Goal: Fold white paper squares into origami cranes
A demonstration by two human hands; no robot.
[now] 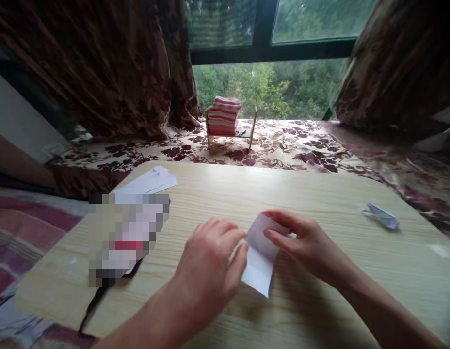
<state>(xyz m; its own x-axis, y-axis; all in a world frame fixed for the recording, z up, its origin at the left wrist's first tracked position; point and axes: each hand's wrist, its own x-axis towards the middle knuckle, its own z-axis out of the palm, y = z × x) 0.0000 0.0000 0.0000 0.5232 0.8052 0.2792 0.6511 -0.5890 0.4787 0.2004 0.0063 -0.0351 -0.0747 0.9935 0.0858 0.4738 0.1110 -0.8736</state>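
A small folded piece of white paper (260, 254) is held just above a pale wooden table (319, 194), near its front middle. My left hand (210, 264) pinches the paper's left edge with curled fingers. My right hand (305, 240) grips its upper right part between thumb and fingers. A red mark shows at the paper's top edge.
A folded paper figure (381, 215) lies at the table's right. White paper sheets (148, 182) lie at the back left, beside a blurred-out patch with a black cord. Behind the table, a small wooden stand (230, 131) carries striped red-and-white cloth by the window.
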